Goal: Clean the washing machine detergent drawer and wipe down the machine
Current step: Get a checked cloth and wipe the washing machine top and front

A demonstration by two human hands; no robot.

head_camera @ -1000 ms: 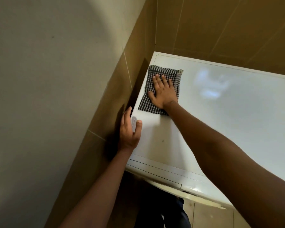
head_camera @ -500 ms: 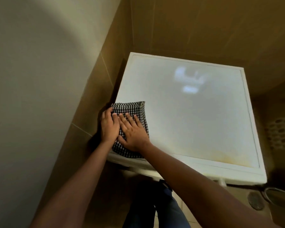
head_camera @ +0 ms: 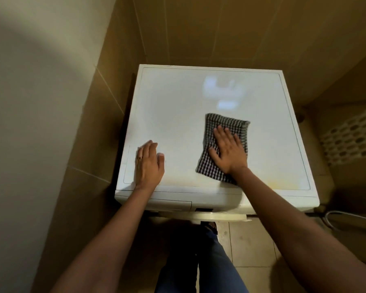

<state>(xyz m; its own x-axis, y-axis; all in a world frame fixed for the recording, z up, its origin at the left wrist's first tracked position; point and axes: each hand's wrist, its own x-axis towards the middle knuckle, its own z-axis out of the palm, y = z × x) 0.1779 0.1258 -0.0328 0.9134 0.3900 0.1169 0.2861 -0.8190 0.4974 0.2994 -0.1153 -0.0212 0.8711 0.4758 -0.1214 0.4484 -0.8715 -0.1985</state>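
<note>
A white washing machine (head_camera: pixel 178 106) stands in a tiled corner, and I look down on its flat top. A folded black-and-white checked cloth (head_camera: pixel 239 127) lies on the top, right of centre near the front. My right hand (head_camera: pixel 228 151) presses flat on the cloth with straight, spread fingers. Flat on the bare top at the front left corner rests my left hand (head_camera: pixel 149 163), fingers straight, a ring on one finger. The detergent drawer front (head_camera: pixel 169 205) shows at the machine's upper front left, closed.
Tan tiled walls (head_camera: pixel 199 28) close in behind and on the left. A white perforated basket (head_camera: pixel 351 136) stands to the right of the machine. A metal hose or rack (head_camera: pixel 347 220) lies low at the right. My legs in jeans (head_camera: pixel 209 261) stand on the tiled floor.
My right hand has slid the cloth from the front left corner rightward across the top. My left hand has come off the cloth and lies flat on the bare top at the left.
</note>
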